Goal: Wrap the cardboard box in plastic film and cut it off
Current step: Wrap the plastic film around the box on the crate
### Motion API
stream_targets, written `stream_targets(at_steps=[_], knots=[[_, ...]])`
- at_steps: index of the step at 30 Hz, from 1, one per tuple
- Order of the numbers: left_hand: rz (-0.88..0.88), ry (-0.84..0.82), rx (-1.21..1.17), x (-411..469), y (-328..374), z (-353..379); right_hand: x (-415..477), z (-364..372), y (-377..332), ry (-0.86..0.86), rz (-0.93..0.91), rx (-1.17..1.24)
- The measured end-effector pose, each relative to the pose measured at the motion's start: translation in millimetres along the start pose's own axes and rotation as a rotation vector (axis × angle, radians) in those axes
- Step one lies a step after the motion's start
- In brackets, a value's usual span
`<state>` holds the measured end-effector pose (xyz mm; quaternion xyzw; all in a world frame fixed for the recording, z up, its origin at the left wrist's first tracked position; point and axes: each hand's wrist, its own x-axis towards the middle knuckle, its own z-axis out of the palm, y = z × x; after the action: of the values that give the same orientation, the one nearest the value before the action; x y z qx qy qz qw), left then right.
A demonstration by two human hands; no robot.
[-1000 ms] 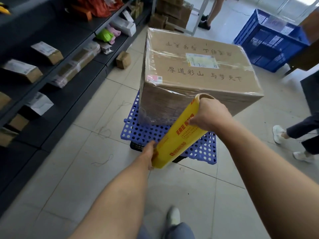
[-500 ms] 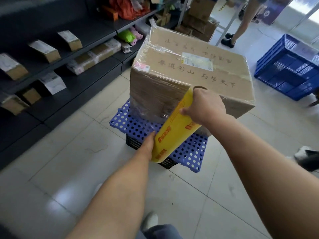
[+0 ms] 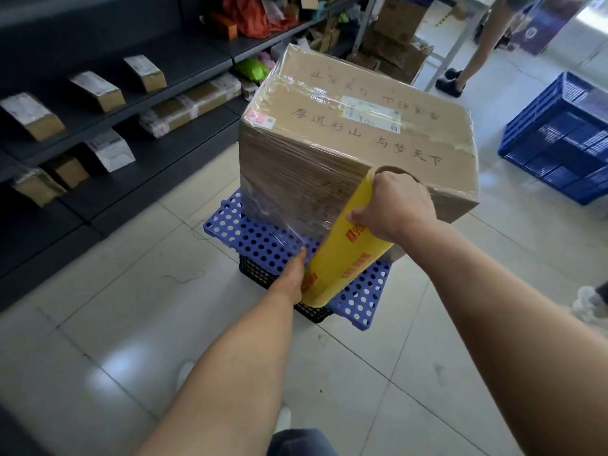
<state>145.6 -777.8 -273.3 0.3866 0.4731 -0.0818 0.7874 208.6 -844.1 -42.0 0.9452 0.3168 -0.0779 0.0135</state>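
A large cardboard box (image 3: pixel 355 133) with handwritten characters and a shipping label on top stands on a blue perforated plastic pallet (image 3: pixel 253 238). Clear plastic film covers its near side and stretches from the box's near corner to a yellow film roll (image 3: pixel 342 255). The roll is tilted in front of that corner. My right hand (image 3: pixel 394 205) grips the roll's upper end, fingers in the core. My left hand (image 3: pixel 292 274) holds the lower end, mostly hidden behind the roll.
Dark shelves (image 3: pixel 108 126) with small parcels run along the left. A blue plastic crate (image 3: pixel 559 139) stands at the right. One person's legs (image 3: pixel 473 54) are at the back, another's shoe (image 3: pixel 592 301) at the right edge. Stacked cartons (image 3: pixel 394 51) sit behind the box.
I have stepped leftwards around the box with the roll, so the view has swung. More film now lies across the box's near side. Both hands keep their hold on the roll.
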Motion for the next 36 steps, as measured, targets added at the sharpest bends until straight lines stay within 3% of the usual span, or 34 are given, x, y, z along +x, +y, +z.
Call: stream_targets(at_steps=[10,15,20,27,36], knots=[[-0.005,-0.180,-0.097,5.2,-9.6,24.6,6.3,12.3,13.9,-0.021,-0.003,-0.025],[0.008,-0.100,-0.145,4.1,-1.9,26.3,9.0,12.0,19.3,-0.074,-0.053,-0.042],[0.058,-0.060,-0.093,1.5,2.6,36.4,15.0,13.6,34.9,0.054,-0.020,-0.100],[0.111,0.017,0.007,0.3,15.6,22.5,9.7,20.7,23.1,-0.004,-0.083,-0.157],[0.130,-0.052,0.173,-28.9,30.9,12.2,-0.4,8.1,12.8,-0.043,-0.057,-0.122]])
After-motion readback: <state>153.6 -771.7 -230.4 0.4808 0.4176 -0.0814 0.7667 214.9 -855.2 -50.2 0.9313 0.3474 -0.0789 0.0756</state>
